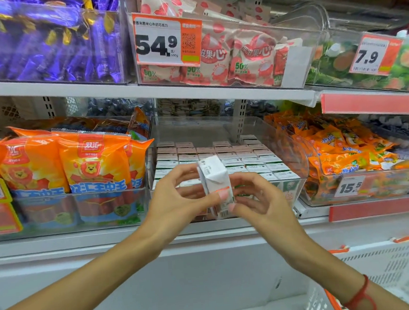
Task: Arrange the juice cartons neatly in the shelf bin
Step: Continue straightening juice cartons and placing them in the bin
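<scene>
A small white juice carton [214, 178] is held up in front of the clear shelf bin [293, 145]. My left hand [177, 196] pinches it from the left, thumb on its front near the lower edge. My right hand [258, 199] holds its right side with curled fingers. Inside the bin, several rows of cartons [225, 155] stand upright in a tight grid, tops showing. The bin's front row is partly hidden behind my hands.
Orange sausage packs [77, 174] fill the bin to the left, orange snack bags [340, 149] the bin to the right. An upper shelf [144, 91] overhangs with price tags. A white basket [391, 277] with orange handles sits at lower right.
</scene>
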`<state>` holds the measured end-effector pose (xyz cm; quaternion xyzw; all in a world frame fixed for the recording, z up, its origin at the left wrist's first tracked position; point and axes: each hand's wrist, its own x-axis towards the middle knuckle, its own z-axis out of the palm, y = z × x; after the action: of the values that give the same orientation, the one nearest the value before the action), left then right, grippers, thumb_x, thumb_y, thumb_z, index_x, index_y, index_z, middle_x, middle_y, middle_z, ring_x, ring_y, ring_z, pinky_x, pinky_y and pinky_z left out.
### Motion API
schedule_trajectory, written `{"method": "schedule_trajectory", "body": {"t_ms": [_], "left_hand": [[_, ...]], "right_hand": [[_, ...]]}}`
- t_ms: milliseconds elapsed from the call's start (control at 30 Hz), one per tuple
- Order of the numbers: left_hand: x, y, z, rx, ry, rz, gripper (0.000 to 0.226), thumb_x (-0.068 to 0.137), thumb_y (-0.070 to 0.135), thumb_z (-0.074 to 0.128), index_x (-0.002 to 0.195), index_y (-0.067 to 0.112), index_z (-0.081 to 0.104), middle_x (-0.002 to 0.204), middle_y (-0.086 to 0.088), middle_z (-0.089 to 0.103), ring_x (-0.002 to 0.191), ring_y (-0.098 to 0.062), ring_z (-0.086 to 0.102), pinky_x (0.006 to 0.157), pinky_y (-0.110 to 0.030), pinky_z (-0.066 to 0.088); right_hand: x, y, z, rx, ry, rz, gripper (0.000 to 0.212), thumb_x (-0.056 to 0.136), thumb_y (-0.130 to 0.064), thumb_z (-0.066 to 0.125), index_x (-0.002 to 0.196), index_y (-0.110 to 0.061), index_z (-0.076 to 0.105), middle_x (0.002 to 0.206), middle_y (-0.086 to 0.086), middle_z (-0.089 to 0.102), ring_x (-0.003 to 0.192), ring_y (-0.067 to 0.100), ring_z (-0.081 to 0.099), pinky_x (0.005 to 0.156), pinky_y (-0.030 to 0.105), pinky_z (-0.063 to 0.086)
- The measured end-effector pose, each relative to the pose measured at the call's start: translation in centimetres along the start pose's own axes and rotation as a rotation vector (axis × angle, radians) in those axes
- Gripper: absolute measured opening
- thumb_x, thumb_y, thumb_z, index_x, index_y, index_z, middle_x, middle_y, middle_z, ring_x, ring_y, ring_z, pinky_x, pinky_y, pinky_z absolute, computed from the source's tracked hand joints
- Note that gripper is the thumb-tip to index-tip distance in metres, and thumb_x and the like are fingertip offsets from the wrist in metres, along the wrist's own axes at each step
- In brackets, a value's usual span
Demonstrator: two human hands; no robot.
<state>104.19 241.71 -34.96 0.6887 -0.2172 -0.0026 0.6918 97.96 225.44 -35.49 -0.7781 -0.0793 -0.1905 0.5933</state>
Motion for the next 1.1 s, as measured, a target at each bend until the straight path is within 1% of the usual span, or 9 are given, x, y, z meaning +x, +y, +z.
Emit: {"method": "schedule_trajectory", "body": {"t_ms": [133, 233, 367, 467, 567, 700, 867, 1000, 1100], "left_hand": [[-0.3, 0.2, -0.5, 0.445, -0.027, 0.332, 0.057, 0.063, 0.036, 0.089, 0.109, 0.041, 0.056, 0.11, 0.028, 0.064, 0.107, 0.009, 0.058, 0.087, -0.008, 0.048], [-0.5, -0.1, -0.3, 0.608, -0.018, 0.5, 0.055, 0.066, 0.034, 0.088, 0.113, 0.033, 0.058, 0.11, 0.02, 0.065, 0.105, 0.001, 0.059, 0.087, -0.017, 0.052], [-0.5, -0.2, -0.3, 0.661, -0.008, 0.599, 0.055, 0.067, 0.03, 0.087, 0.114, 0.029, 0.059, 0.11, 0.018, 0.065, 0.103, -0.002, 0.058, 0.081, -0.013, 0.05], [-0.4, -0.3, -0.4, 0.637, -0.029, 0.573, 0.055, 0.068, 0.032, 0.087, 0.115, 0.03, 0.058, 0.112, 0.018, 0.066, 0.105, 0.0, 0.059, 0.083, -0.013, 0.052], [-0.4, -0.3, -0.5, 0.532, -0.097, 0.472, 0.056, 0.067, 0.046, 0.085, 0.114, 0.039, 0.056, 0.113, 0.024, 0.065, 0.106, 0.006, 0.06, 0.085, -0.01, 0.049], [-0.6, -0.2, 0.0, 0.25, -0.18, 0.208, 0.053, 0.061, 0.05, 0.08, 0.109, 0.049, 0.058, 0.109, 0.032, 0.066, 0.101, 0.007, 0.064, 0.079, -0.008, 0.05], [-0.4, -0.4, 0.7, -0.043, -0.245, 0.024, 0.042, 0.069, 0.035, 0.075, 0.109, 0.04, 0.063, 0.104, 0.02, 0.073, 0.096, -0.002, 0.07, 0.07, -0.015, 0.055], [-0.7, -0.4, 1.4, -0.073, -0.149, 0.062, 0.036, 0.077, 0.027, 0.074, 0.112, 0.032, 0.067, 0.098, 0.021, 0.074, 0.09, -0.001, 0.071, 0.066, -0.012, 0.054], [-1.1, -0.6, 2.3, -0.027, -0.039, 0.125, 0.03, 0.07, 0.032, 0.079, 0.097, 0.039, 0.067, 0.089, 0.027, 0.072, 0.082, 0.004, 0.07, 0.061, -0.008, 0.051]], "right_hand": [[0.3, -0.5, -0.8, 0.216, -0.029, 0.108, 0.027, 0.082, -0.029, 0.057, 0.104, -0.023, 0.07, 0.104, -0.004, 0.073, 0.101, 0.011, 0.068, 0.082, 0.018, 0.053], [0.3, -0.6, -0.7, 0.171, 0.03, 0.122, 0.035, 0.077, -0.047, 0.065, 0.098, -0.019, 0.07, 0.098, -0.002, 0.073, 0.096, 0.012, 0.07, 0.077, 0.019, 0.055], [0.2, -0.6, -0.9, 0.173, 0.033, 0.129, 0.044, 0.072, -0.052, 0.072, 0.099, -0.017, 0.069, 0.095, -0.001, 0.073, 0.092, 0.012, 0.071, 0.073, 0.017, 0.055], [0.3, -0.4, -1.5, 0.125, -0.044, 0.144, 0.039, 0.079, -0.049, 0.071, 0.109, -0.025, 0.068, 0.105, -0.009, 0.072, 0.1, 0.007, 0.069, 0.077, 0.015, 0.053], [0.4, -0.7, -3.1, -0.018, -0.244, 0.125, 0.043, 0.079, -0.047, 0.066, 0.121, -0.047, 0.058, 0.122, -0.026, 0.062, 0.111, -0.005, 0.06, 0.082, 0.008, 0.048], [0.3, -0.7, -4.4, -0.044, -0.381, 0.118, 0.059, 0.072, -0.04, 0.082, 0.119, -0.063, 0.054, 0.126, -0.03, 0.059, 0.12, -0.005, 0.055, 0.092, 0.009, 0.045], [0.3, 0.5, -3.0, -0.05, -0.179, 0.116, 0.071, 0.061, -0.032, 0.085, 0.125, -0.041, 0.055, 0.113, -0.011, 0.069, 0.103, 0.006, 0.067, 0.088, 0.02, 0.053], [0.4, 0.6, -1.8, -0.11, 0.049, 0.038, 0.061, 0.065, -0.015, 0.088, 0.111, -0.042, 0.058, 0.094, -0.013, 0.07, 0.087, 0.003, 0.068, 0.073, 0.017, 0.054], [0.2, 0.4, -1.0, -0.243, 0.161, -0.051, 0.061, 0.065, -0.021, 0.086, 0.115, -0.039, 0.055, 0.1, -0.016, 0.065, 0.092, 0.001, 0.065, 0.073, 0.021, 0.056]]}}
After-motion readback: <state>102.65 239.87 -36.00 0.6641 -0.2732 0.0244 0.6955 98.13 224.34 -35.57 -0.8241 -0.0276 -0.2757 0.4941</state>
